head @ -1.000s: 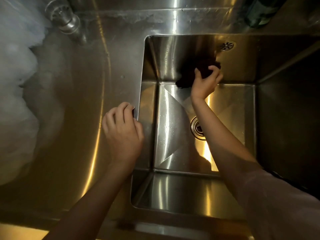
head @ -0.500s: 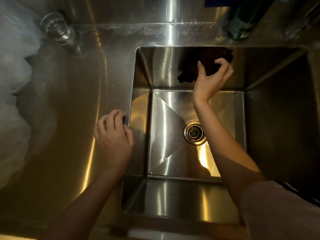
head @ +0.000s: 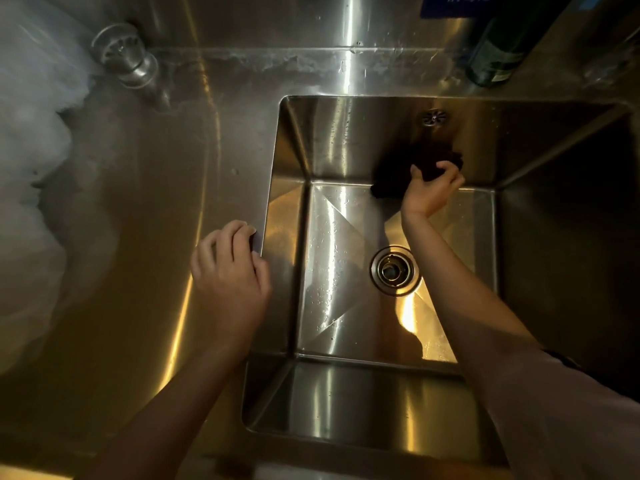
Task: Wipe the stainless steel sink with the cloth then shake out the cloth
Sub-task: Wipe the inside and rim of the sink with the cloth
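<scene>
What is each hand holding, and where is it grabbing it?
The right hand grips the dark cloth by its bunched right end, against the sink's back wall. The left hand holds nothing; it rests at the sink's left rim.

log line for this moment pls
phase: wiping | right hand: grip on dark cloth, pressed to sink back wall | left hand: braced on left rim | shake-out: not yet

The dark green glass bottle is cut off by the top edge; its blue label sign is too blurred to read.
</scene>
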Demonstrator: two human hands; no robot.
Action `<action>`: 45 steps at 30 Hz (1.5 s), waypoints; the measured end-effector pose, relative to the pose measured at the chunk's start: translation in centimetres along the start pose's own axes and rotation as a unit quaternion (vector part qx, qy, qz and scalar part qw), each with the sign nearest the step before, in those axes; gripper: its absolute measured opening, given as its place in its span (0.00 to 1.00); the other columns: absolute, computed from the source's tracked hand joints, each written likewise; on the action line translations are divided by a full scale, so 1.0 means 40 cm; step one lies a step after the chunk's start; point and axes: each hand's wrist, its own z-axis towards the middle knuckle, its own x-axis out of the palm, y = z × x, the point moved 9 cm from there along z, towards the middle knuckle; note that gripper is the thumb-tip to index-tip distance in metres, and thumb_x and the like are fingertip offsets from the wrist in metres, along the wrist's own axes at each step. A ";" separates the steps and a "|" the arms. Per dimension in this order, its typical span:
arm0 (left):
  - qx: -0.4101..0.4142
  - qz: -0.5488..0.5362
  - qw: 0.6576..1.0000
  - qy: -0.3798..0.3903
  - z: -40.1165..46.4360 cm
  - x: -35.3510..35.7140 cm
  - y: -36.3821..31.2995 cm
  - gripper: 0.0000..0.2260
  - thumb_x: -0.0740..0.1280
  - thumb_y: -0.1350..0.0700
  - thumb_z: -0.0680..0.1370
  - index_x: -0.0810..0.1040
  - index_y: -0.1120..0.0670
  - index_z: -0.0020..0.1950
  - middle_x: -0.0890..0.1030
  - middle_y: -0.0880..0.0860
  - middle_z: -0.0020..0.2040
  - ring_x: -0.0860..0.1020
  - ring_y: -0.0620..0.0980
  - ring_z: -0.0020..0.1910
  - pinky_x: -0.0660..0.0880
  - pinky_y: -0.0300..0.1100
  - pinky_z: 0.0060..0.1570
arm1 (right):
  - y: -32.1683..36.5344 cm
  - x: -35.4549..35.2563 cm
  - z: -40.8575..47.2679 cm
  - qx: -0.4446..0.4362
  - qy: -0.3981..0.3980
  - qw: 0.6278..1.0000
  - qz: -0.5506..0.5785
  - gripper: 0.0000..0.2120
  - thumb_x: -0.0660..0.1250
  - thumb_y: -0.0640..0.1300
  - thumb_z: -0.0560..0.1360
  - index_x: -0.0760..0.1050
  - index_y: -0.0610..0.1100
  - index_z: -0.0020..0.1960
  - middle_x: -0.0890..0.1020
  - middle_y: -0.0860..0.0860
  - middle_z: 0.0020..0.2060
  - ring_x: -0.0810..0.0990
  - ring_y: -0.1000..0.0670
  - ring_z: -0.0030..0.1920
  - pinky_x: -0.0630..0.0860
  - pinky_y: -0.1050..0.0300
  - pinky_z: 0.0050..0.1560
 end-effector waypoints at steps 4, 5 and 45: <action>0.007 0.007 1.000 -0.001 0.001 0.001 0.000 0.14 0.60 0.59 0.76 0.75 0.59 0.60 0.76 0.57 0.60 0.71 0.58 0.59 0.70 0.55 0.57 | 0.143 -0.088 0.008 -0.086 -0.039 0.992 0.081 0.18 0.75 0.38 0.68 0.74 0.37 0.54 0.71 0.43 0.62 0.73 0.44 0.64 0.73 0.73 0.53; 0.009 0.012 1.000 -0.004 0.001 0.002 0.000 0.14 0.60 0.59 0.76 0.75 0.59 0.60 0.76 0.57 0.60 0.71 0.57 0.59 0.70 0.55 0.57 | 0.179 -0.112 0.009 -0.107 -0.045 0.988 0.103 0.18 0.76 0.38 0.67 0.74 0.38 0.54 0.71 0.43 0.61 0.73 0.44 0.63 0.73 0.72 0.53; 0.002 -0.014 1.000 0.004 -0.001 -0.008 -0.010 0.14 0.61 0.61 0.76 0.74 0.60 0.60 0.75 0.59 0.61 0.67 0.58 0.60 0.66 0.55 0.59 | 0.115 -0.243 0.152 -0.132 -0.100 0.985 0.055 0.17 0.74 0.39 0.69 0.72 0.36 0.55 0.71 0.44 0.60 0.73 0.48 0.63 0.69 0.77 0.53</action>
